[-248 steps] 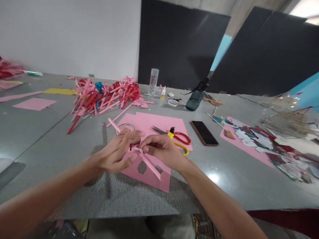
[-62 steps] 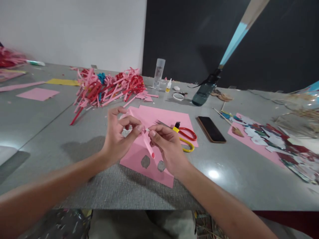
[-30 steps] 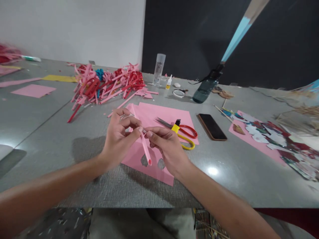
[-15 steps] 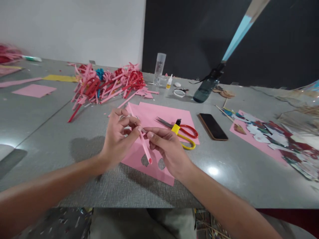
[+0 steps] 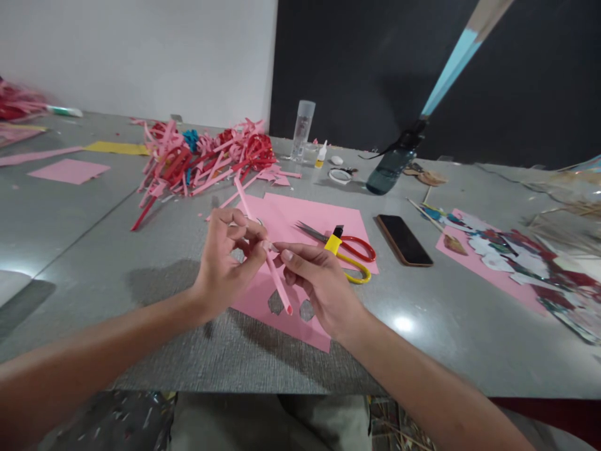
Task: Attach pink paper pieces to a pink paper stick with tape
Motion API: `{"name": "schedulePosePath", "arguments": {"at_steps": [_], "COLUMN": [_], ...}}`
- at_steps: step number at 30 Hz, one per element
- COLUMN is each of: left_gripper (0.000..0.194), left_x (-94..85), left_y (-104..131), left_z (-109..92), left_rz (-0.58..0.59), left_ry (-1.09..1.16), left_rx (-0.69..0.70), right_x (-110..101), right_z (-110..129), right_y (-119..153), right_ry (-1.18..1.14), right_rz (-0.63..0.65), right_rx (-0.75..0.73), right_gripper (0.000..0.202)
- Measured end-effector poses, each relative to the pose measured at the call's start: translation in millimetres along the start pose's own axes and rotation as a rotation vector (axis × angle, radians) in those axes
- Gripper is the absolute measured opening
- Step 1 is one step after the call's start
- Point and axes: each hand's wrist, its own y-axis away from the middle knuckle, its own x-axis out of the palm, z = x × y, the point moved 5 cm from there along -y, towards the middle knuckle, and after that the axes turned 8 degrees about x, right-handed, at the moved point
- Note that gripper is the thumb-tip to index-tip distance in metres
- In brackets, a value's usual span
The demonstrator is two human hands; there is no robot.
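My left hand and my right hand meet above a pink paper sheet on the grey table. Both pinch a thin rolled pink paper stick at its middle. The stick slants from upper left to lower right, its near end over two holes cut in the sheet. Red and yellow handled scissors lie on the sheet just right of my right hand.
A heap of pink, red and blue paper strips lies behind. A clear tube, small glue bottle, tape roll, dark water bottle and a phone stand farther right. Coloured cut-outs cover the right side.
The stick has slid between my fingers, so more of it now pokes up behind my left hand. Both hands keep their pinch in about the same place.
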Motion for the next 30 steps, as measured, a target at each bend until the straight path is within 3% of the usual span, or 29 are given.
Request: {"name": "schedulePosePath", "arguments": {"at_steps": [8, 12, 20, 30], "left_gripper": [0.051, 0.051, 0.052, 0.046], "left_x": [-2.1, -1.7, -2.1, 0.8], "left_y": [-0.4, 1.2, 1.9, 1.1], "left_z": [-10.4, -12.1, -18.0, -18.1], "left_rz": [0.034, 0.042, -0.017, 0.001], "left_ry": [-0.077, -0.112, -0.028, 0.024], "left_rx": [0.280, 0.348, 0.334, 0.198], "right_x": [1.4, 2.3, -2.9, 2.8], "right_z": [3.8, 8.1, 5.7, 27.3], "right_y": [4.3, 6.3, 2.7, 17.7], "right_ry": [0.106, 0.243, 0.400, 0.562], "right_rz": [-0.027, -0.064, -0.139, -0.170], "right_rx": [-0.067, -0.155, -0.218, -0.542], "right_gripper": [0.016, 0.011, 0.024, 0.010]}}
